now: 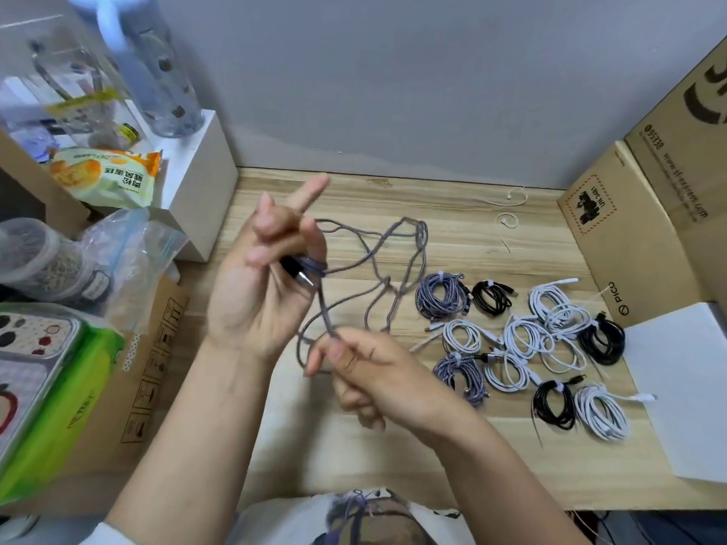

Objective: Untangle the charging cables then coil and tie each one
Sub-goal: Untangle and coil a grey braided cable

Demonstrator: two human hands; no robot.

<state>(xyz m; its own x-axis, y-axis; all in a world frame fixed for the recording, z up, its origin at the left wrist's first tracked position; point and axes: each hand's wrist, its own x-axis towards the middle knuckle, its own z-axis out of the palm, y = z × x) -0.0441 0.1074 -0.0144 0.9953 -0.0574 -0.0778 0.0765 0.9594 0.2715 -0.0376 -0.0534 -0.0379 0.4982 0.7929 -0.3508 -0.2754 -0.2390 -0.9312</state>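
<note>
- Our left hand [267, 277] gripped a few turns of the purple cable [377, 265].
- Our right hand [366, 371] pinched its loose part above the table [452, 214].

Braided cable [377, 269] between left hand [267, 277] and right hand [366, 371]

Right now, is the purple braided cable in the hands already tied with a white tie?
No, the purple braided cable hangs in loose loops between the left hand and the right hand.

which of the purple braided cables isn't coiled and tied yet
The loose purple braided cable held between the left hand and right hand; the other two lie coiled and tied.
</note>
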